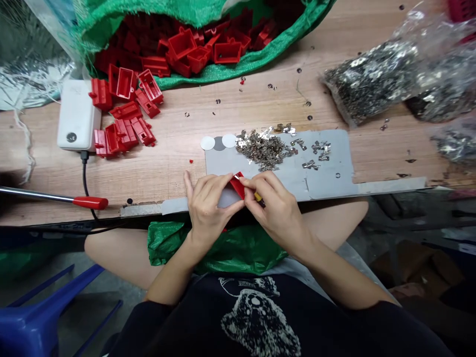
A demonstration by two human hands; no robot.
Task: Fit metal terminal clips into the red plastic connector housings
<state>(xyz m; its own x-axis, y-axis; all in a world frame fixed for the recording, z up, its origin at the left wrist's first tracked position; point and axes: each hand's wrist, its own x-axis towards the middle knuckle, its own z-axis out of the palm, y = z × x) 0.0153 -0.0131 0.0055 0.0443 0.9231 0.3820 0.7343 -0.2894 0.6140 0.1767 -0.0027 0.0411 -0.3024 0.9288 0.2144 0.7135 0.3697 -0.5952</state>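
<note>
A small red plastic housing (237, 186) is held tilted over the front edge of the grey mat (282, 184). My left hand (208, 201) grips its left side between fingertips and thumb. From the right, my right hand (273, 206) presses thumb and finger at the housing, where a bit of shiny metal shows at the top end. Tucked in that same hand is a tool with a yellow and black handle (259, 199); its working end is hidden. Just beyond the hands lies a heap of small metal clips (266, 148), with several loose ones to its right.
A green woven sack (193, 79) spills red housings (126, 124) at the back left, beside a white power bank (77, 115) with a cable. A red-handled metal lever (90, 202) juts in from the left. Plastic bags of metal parts (372, 74) stand at the right.
</note>
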